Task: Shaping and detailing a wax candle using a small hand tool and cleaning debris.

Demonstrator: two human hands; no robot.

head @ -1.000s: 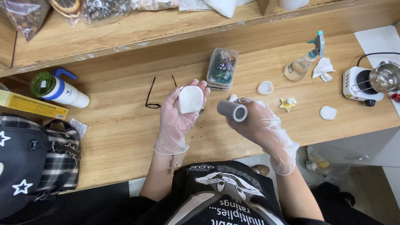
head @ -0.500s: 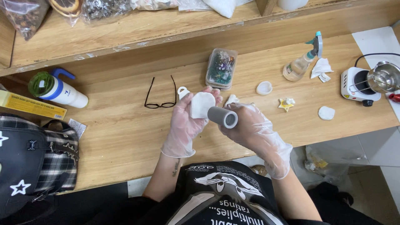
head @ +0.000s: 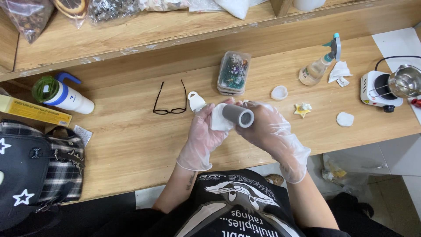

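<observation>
Hands in two clear gloves meet above the counter (head: 131,140): the left hand (head: 204,134) grips one white pad (head: 218,117), and the right hand (head: 267,127) is closed around one grey tube (head: 238,115) pressed against it. One pair of black glasses (head: 170,98) lies nearby, beside one small white tag (head: 195,101).

Bright, even light from overhead fills the view. Shadows on the wooden worktop (head: 131,140) are soft and short. The metal pot (head: 405,81) shows small glints. Focus is sharp throughout, with slight wide-angle bending near the frame edges.
</observation>
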